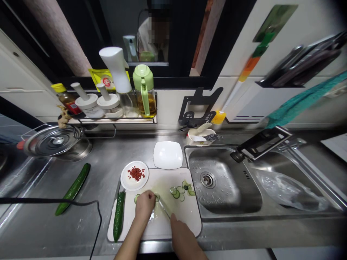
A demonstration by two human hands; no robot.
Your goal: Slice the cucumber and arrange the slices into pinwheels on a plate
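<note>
Countertop [38, 234] is spreading beneath everything, its steel sink [252, 195] opening on the right, with a white cutting board [187, 220] lying just beside the rim. A square plate [168, 155] is sitting at the board's far edge, a round plate [135, 186] is overlapping its far left corner, and a whole cucumber [118, 216] is lying along its left side. The right hand [180, 229] is wrapping around a knife [164, 208], hiding the handle. The left hand [145, 205] is bunching its fingers over a cucumber piece [137, 198], pinning it mid-board; where the thumb is resting, I cannot tell. The blade is slanting close to those fingers, so a slip on the wet-looking surface or a straying fingertip could be causing a cut. Thin slices [176, 194] are lying near the board's right edge, and a nudge could be sending some into the sink. Red bits [136, 174] are resting on the round plate, where a left-hand knock could be scattering them.
</note>
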